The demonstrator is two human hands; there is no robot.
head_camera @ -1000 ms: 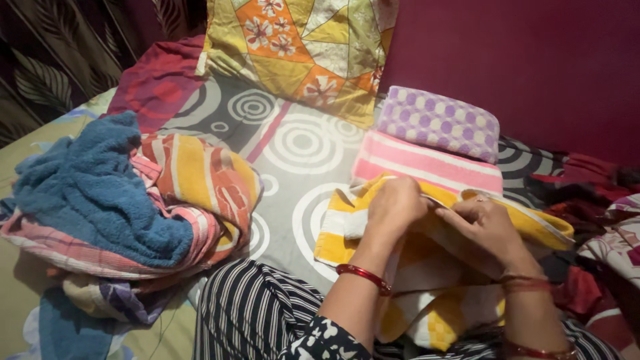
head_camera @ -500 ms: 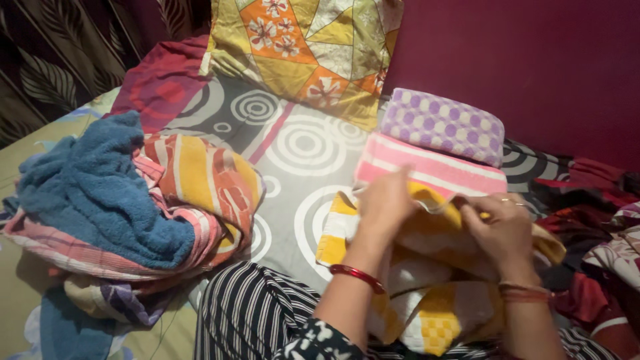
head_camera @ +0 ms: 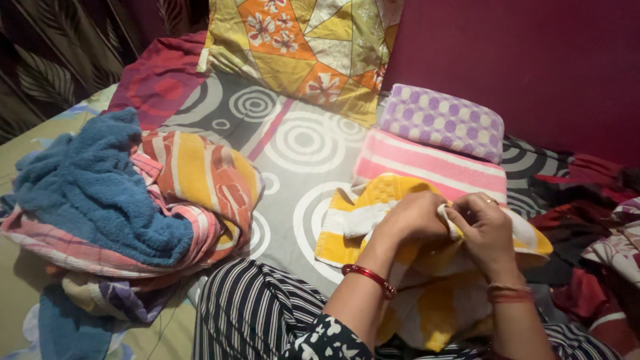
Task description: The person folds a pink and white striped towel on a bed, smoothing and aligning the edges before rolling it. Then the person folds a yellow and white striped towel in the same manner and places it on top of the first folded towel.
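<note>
- The yellow towel lies on the bed at lower centre-right of the frame, just in front of the pink towel and partly over the lap in striped cloth.
- The left hand is closed round a bunched edge of the yellow towel; the right hand pinches the same edge just beside it, fingers curled — the two hands are nearly touching.
- The step in hand is judged to be the squaring of an edge for a fold. It would be done well if the two pinched corners were matched exactly, the cloth drawn taut between the hands, and the slack below smoothed flat before any crease is pressed.
- The grip is best kept at the very hem, so that the layers do not slip apart.
- The stack behind — pink towel with the purple towel beyond it — should be left undisturbed, being close to the knuckles.
- Hidden or unclear: the pinched hem itself is covered by the fingers, so whether one layer or two is held cannot be told.
- The towel's lower part is crumpled under the forearms; its full shape is not seen.
- The pile at left, with a blue towel on top, is tangled, and its pieces cannot be counted.
- The dark cloths at right are dim and cut off by the frame edge.
</note>
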